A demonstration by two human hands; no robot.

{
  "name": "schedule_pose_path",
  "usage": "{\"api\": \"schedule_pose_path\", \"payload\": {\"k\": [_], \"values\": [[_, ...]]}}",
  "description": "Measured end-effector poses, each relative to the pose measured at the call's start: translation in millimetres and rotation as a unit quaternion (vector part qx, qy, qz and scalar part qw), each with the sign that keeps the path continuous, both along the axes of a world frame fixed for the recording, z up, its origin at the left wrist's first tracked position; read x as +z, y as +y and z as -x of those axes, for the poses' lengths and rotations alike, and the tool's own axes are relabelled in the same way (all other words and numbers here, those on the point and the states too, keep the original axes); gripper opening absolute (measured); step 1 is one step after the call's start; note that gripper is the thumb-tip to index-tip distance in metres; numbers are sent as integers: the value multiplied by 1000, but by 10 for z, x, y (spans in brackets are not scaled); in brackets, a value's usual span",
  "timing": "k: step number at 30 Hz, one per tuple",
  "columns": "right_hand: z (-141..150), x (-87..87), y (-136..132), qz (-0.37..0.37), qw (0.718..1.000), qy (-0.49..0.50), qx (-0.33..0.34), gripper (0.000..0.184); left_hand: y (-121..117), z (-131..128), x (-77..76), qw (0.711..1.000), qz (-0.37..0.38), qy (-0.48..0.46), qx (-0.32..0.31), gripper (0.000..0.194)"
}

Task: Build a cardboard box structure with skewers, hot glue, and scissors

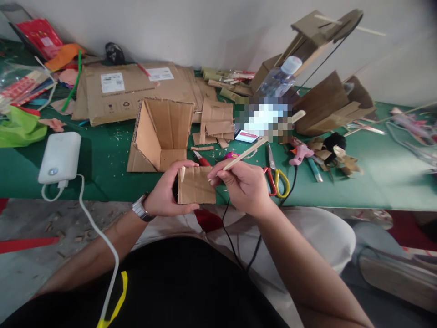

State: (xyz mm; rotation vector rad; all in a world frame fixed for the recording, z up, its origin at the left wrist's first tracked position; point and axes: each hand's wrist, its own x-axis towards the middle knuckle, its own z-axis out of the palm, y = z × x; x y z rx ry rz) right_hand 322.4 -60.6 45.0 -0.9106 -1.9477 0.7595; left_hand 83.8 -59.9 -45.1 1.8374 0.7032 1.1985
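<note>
My left hand (167, 191) is closed around the left side of a small cardboard piece (198, 187), thumb along its lower edge. A short pale wooden stub (183, 174) shows at the piece's upper left. In my right hand (246, 184) is a thin wooden stick (246, 152), pinched like a pen and slanting up to the right. Its lower end is by the right side of the cardboard piece; whether they touch I cannot tell. Just beyond my hands stands an open cardboard box form (170, 123). Scissors (275, 175) with red and yellow handles lie right of my right hand.
A white power bank (59, 157) with a cable lies at the left. Flat cardboard (136, 91) is stacked behind. A lit phone (247, 135), partly blurred, a pink glue gun (300, 152), a plastic bottle (280, 79) and a cardboard structure (314, 29) are on the right.
</note>
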Motion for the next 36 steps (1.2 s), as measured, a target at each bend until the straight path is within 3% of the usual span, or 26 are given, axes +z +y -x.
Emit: {"api": "schedule_pose_path", "payload": {"k": [6,25,36], "values": [[9,-10,9,-47,998,-31,0,23,26,2,43,1000,-28,11,-7,86],[41,-45,-7,-100,993,-43,-37,19,30,-2,20,1000,-24,1,-8,88],[-3,-2,-15,-61,997,-46,-13,21,28,2,17,1000,-20,3,-6,88]]}}
